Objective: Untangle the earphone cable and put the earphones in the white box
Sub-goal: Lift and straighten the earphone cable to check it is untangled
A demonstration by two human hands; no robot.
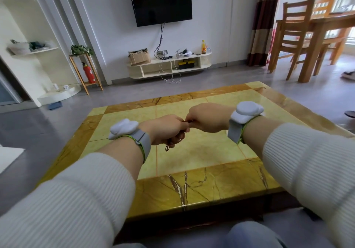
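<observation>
Dark, thin, reddish-brown earphone cable (173,142) is bunched between your two hands, held in the air above the glossy yellow-green stone-tiled counter (201,151). Head view: your left hand (165,129) has its fingers curled round the bundle, a small loop hanging out below the palm; your right hand (207,117) pinches a short strand at its fingertips, knuckle to knuckle with the left. Both wrists carry grey straps with white sensor pods (246,112). The earbuds themselves are hidden inside the grip, and the white box is not in view.

Judged step: teasing the knot apart. Keep the left hand as the anchor and let the right draw one strand out slowly; a hard pull would likely tighten the tangle. Loosen the left fingers a little so loops can slide.

Room: bare counter lies beneath and ahead of the hands, with its near edge (192,207) close to your knees; lowering the bundle onto the tiles would let you spread the loops.
</observation>
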